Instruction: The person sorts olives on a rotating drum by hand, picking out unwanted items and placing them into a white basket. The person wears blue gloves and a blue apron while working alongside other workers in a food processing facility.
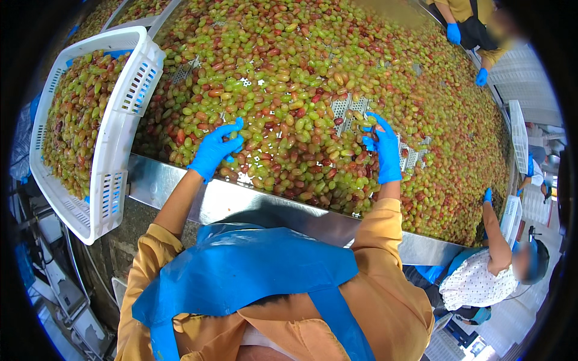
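Observation:
Loose green and red grapes (289,78) lie in a wide layer on a perforated metal sorting table (341,108). My left hand (215,150), in a blue glove, hovers low over the grapes near the front rim. Its fingers are bent and apart, and no grape shows in them. To the right, my blue-gloved right hand (386,150) has its fingers curled toward the thumb around a reddish grape (379,128). Next to that hand, bare patches of the holed metal surface show between the grapes.
At the left stands a white plastic crate (114,144) full of grapes. A shiny metal rim (241,207) runs between me and the grapes. One co-worker (481,277) stands at the right; another person's gloved hand (454,33) is across the table. White crates (519,135) stand at the far right.

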Demonstrator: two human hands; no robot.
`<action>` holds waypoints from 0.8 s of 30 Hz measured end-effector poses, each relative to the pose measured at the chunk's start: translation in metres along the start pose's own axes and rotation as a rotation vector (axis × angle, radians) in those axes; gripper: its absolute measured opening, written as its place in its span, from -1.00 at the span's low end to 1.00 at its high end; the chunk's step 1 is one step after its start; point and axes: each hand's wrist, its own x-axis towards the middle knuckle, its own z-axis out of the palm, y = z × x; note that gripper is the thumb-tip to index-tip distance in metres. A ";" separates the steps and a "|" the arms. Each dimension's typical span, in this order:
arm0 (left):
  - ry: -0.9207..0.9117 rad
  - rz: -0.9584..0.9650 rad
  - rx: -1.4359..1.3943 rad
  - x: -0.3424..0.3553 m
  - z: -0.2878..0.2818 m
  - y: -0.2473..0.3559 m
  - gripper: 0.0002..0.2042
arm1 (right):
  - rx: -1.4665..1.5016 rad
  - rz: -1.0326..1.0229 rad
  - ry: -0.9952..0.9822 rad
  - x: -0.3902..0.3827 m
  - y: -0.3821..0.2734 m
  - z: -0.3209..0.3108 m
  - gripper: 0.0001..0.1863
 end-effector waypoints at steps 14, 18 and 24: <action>-0.232 -0.029 -0.429 -0.020 -0.016 0.022 -0.45 | -0.480 -0.276 0.103 0.006 0.026 -0.016 -0.71; -0.207 0.307 -0.299 -0.010 -0.027 0.014 -0.47 | -0.717 -0.280 0.177 0.015 0.010 0.004 -0.78; -0.152 0.248 -0.486 -0.010 -0.042 0.026 -0.33 | -1.109 -0.434 0.171 0.054 0.006 0.054 -0.80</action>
